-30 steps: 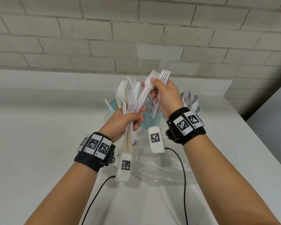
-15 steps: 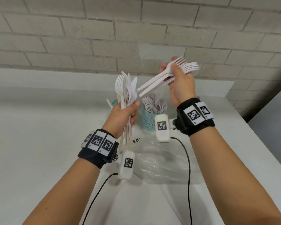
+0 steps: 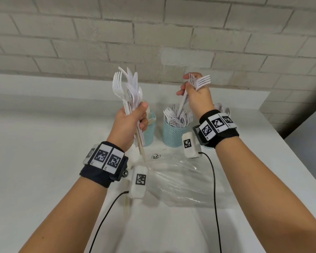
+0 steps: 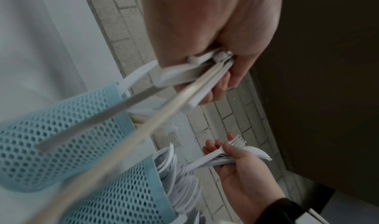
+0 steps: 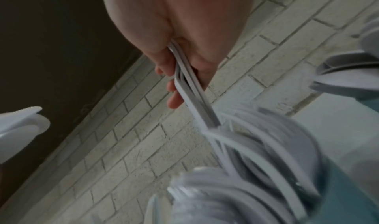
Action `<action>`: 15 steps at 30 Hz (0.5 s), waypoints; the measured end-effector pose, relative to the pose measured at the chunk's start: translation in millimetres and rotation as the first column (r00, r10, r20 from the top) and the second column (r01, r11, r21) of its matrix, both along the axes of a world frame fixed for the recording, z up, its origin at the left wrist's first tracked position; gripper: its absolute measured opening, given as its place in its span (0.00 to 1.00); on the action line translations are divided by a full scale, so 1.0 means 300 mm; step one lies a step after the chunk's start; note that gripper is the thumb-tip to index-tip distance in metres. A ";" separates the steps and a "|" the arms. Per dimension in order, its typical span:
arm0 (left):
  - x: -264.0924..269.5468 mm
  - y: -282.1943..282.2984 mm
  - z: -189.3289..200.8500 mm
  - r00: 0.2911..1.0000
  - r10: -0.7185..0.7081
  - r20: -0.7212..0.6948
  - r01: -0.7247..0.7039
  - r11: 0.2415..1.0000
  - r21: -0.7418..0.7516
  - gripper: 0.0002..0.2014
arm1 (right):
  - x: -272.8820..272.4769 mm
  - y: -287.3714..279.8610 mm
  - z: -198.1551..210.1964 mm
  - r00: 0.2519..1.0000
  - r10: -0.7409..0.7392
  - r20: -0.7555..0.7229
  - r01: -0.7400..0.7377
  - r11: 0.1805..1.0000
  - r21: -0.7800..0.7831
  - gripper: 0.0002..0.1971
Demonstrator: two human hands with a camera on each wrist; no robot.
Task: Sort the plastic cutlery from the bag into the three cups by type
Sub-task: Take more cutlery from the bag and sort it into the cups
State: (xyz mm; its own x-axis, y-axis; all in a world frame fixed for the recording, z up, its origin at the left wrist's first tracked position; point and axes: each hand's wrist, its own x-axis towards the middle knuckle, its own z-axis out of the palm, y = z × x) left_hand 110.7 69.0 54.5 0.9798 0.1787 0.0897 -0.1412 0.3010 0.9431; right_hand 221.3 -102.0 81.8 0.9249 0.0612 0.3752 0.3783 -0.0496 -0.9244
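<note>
My left hand (image 3: pixel 130 121) grips an upright bundle of mixed white cutlery (image 3: pixel 129 90), held in front of the left blue mesh cup (image 3: pixel 150 132). My right hand (image 3: pixel 197 94) holds a few white forks (image 3: pixel 199 82), tines up and to the right, handles slanting down into the middle cup (image 3: pixel 173 134), which is full of forks. In the left wrist view the bundle's handles (image 4: pixel 184 81) fan out of my fist above the left cup (image 4: pixel 61 130). The right wrist view shows the fork handles (image 5: pixel 190 88) reaching the fork pile (image 5: pixel 256 146). A third cup (image 3: pixel 224 110), holding spoons, peeks from behind my right wrist.
The crumpled clear plastic bag (image 3: pixel 181 179) lies flat on the white table (image 3: pixel 44 161) between my forearms. A brick wall (image 3: pixel 153 42) rises just behind the cups. The table's right edge (image 3: pixel 290 152) runs close beside my right arm. Wrist-camera cables trail toward me.
My right hand pulled a few forks out of the left hand's bundle, swung right, then tipped their handles down into the middle cup. The left hand rose slightly with its bundle.
</note>
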 end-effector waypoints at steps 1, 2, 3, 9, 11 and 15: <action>-0.005 0.010 0.009 1.000 0.017 0.009 -0.017 1.000 0.003 0.09 | -0.002 0.002 0.013 1.000 -0.009 0.007 0.009 1.000 0.011 0.16; -0.011 0.022 0.018 0.999 0.036 0.020 -0.036 0.999 0.007 0.09 | -0.007 0.004 0.027 1.000 -0.007 0.020 0.007 1.000 0.024 0.16; -0.016 0.036 0.027 0.998 0.056 0.030 -0.057 0.998 0.016 0.09 | -0.010 0.004 0.037 0.999 0.009 0.036 -0.010 0.999 0.036 0.16; -0.071 0.120 0.029 0.981 0.188 -0.051 -0.165 0.942 0.293 0.08 | -0.034 0.028 -0.028 0.988 0.042 -0.146 -0.071 0.979 -0.193 0.12; -0.102 0.123 0.002 0.970 0.209 -0.120 -0.145 0.904 0.402 0.09 | -0.025 0.026 -0.076 0.990 -0.041 -0.133 -0.013 0.926 -0.378 0.11; -0.160 0.109 -0.068 0.935 0.219 -0.278 -0.017 0.812 0.583 0.07 | -0.009 0.027 -0.117 0.989 -0.115 0.094 0.148 0.765 -0.627 0.09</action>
